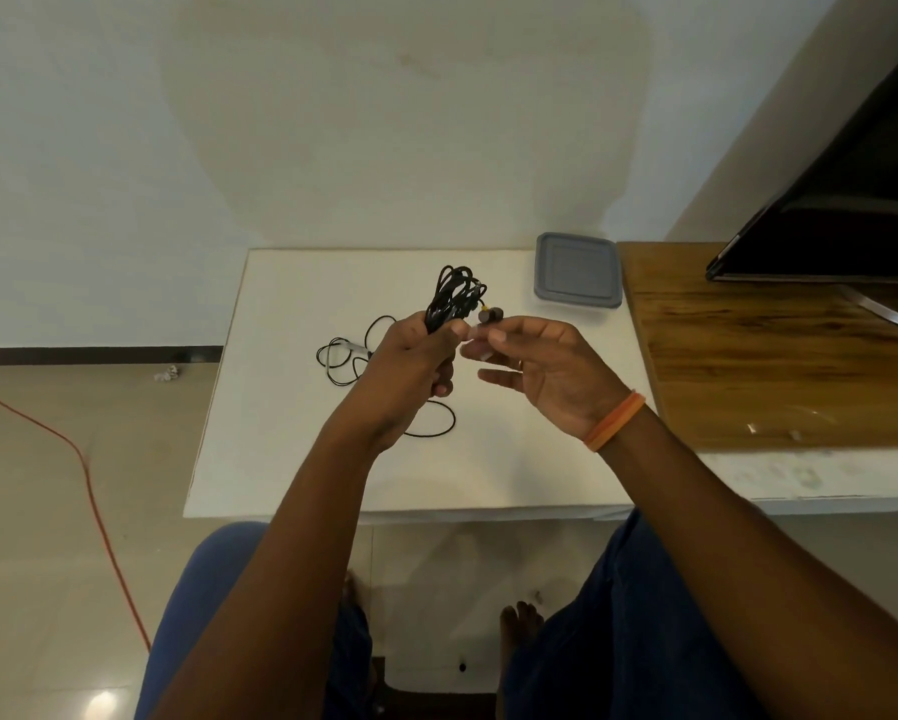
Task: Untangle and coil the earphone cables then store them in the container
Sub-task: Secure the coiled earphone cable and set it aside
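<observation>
A thin black earphone cable (453,298) with a smooth rubbery-looking sheath is bundled above a matt white table (301,459), beside a grey container (576,270) whose lid looks like smooth, dull plastic. To the right lies a wooden board (779,376) with dark streaked grain and a low sheen, and above it a glossy black screen (852,220) on a shiny metallic foot. The floor (31,511) is polished beige tile catching a bright glare, and an orange band (615,420) of matt rubbery look circles one wrist.
</observation>
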### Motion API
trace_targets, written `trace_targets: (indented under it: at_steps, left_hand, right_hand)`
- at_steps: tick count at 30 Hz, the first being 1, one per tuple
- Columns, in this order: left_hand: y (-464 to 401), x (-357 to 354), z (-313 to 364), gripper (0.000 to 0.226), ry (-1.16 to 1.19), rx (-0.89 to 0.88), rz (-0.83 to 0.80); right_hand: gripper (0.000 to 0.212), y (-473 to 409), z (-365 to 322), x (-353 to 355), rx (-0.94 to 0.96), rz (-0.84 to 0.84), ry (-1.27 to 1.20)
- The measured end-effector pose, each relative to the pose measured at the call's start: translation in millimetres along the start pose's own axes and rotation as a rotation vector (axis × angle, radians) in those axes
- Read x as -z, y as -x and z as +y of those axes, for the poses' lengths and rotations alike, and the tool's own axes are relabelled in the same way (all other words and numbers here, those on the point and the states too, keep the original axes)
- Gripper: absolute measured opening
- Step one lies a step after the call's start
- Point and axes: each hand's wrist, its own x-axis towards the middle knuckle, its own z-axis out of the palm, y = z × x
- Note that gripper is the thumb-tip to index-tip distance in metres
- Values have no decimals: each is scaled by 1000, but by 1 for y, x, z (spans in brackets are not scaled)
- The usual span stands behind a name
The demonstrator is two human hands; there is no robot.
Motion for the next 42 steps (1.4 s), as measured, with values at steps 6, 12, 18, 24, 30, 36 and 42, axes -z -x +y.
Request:
trace_targets:
  at_steps: [6, 12, 18, 24, 30, 36, 42]
  left_hand:
    - [2, 5, -1, 15, -25, 7, 57]
    - [4, 6, 3, 27, -47, -6, 58]
    - [2, 8, 0, 25, -151, -6, 126]
    - [-1, 6, -7, 29, -256, 7, 203]
    - [-1, 8, 0, 38, -9, 224, 181]
    - [-3, -1, -10, 31, -190, 69, 284]
    - [0, -7, -8, 27, -164, 263, 247]
  right_hand:
    - [26, 4, -1, -4, 50, 112, 171]
    - [28, 6, 1, -18, 92, 138, 276]
    - [16, 3, 0, -22, 50, 149, 165]
    - [15, 2, 2, -22, -91, 185, -17]
    - [11, 1, 6, -17, -155, 291, -2]
    - [8, 4, 12, -31, -179, 310, 80]
    - [7, 0, 20, -41, -144, 327, 297]
